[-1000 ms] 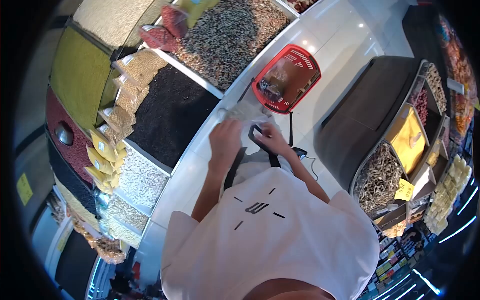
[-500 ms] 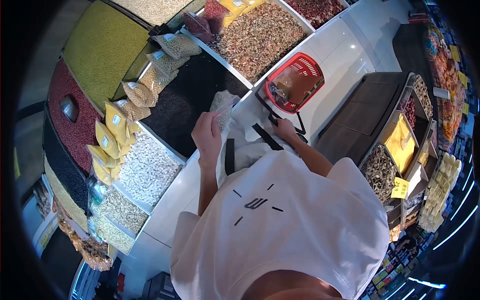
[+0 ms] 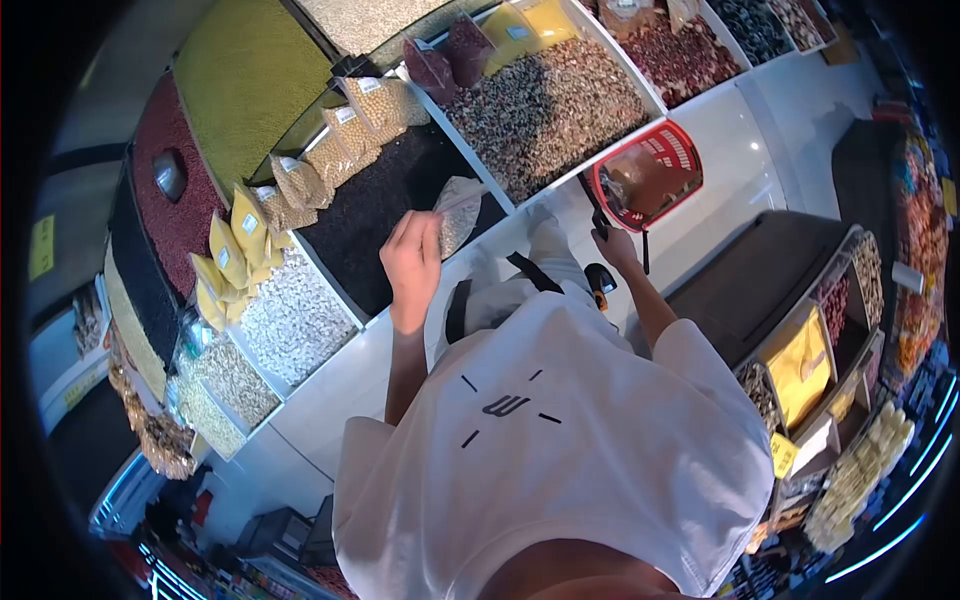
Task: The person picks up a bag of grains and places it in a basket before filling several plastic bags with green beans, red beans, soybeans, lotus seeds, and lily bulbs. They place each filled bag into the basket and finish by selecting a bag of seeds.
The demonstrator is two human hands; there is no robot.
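Observation:
My left hand (image 3: 412, 262) is closed on the top of a clear plastic bag (image 3: 460, 218) with pale contents I cannot make out. The bag hangs over the near edge of a bin of black grains (image 3: 350, 215). On the right, my right hand (image 3: 616, 247) is wrapped around the black handle (image 3: 599, 212) of a red shopping basket (image 3: 690, 150). Something in clear plastic shows inside the basket, too dim to name.
Bagged beans (image 3: 340, 150) and yellow packets (image 3: 228, 250) line the bins. White pieces (image 3: 292, 318) fill one bin, mixed grains (image 3: 560, 105) another. A dark display stand (image 3: 745, 275) with dried goods flanks the aisle on my right.
The view has shifted and turned. The basket and my right hand on its handle now appear farther right. My left hand still grips the bag, which now hangs more tilted.

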